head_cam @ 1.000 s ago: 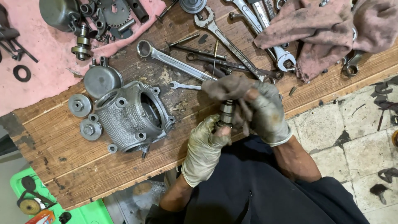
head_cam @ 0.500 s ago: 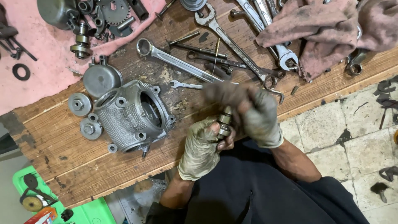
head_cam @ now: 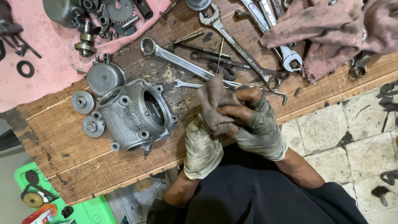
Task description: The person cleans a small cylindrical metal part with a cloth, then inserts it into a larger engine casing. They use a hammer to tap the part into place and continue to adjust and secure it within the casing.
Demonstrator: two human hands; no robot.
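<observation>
1. Left hand [head_cam: 203, 147]: gloved, at the near edge of the wooden worktop [head_cam: 62, 132]. Its fingers are curled shut around the lower part of a grey-brown rag [head_cam: 213, 105]; whatever the rag wraps is hidden.
2. Right hand [head_cam: 253, 122]: gloved with bare fingertips, pressed against the left hand. Its fingers are closed on the same rag from the right side.
3. Rag: bunched between the two hands, held just above the worktop's near edge, its loose top corner standing up over a small open-ended spanner [head_cam: 188, 84].
4. Engine casing [head_cam: 134, 116]: a ribbed grey cast-metal housing with a round bore, lying on the worktop just left of the hands and apart from them.
5. Round cover [head_cam: 104, 76]: a domed metal cap lying just behind the casing; two small gear-like discs [head_cam: 83, 101] lie to the casing's left.
6. Combination wrench [head_cam: 174, 58]: long, bright, lying diagonally behind the hands; further wrenches [head_cam: 244, 49] lie to its right.
7. Pink cloth [head_cam: 49, 70]: spread at the far left of the worktop, carrying gears and dark small parts [head_cam: 112, 12].
8. Reddish-brown cloth [head_cam: 331, 29]: crumpled at the far right, covering several wrench ends.
9. Tiled floor [head_cam: 352, 137]: pale, stained, to the right of the worktop.
</observation>
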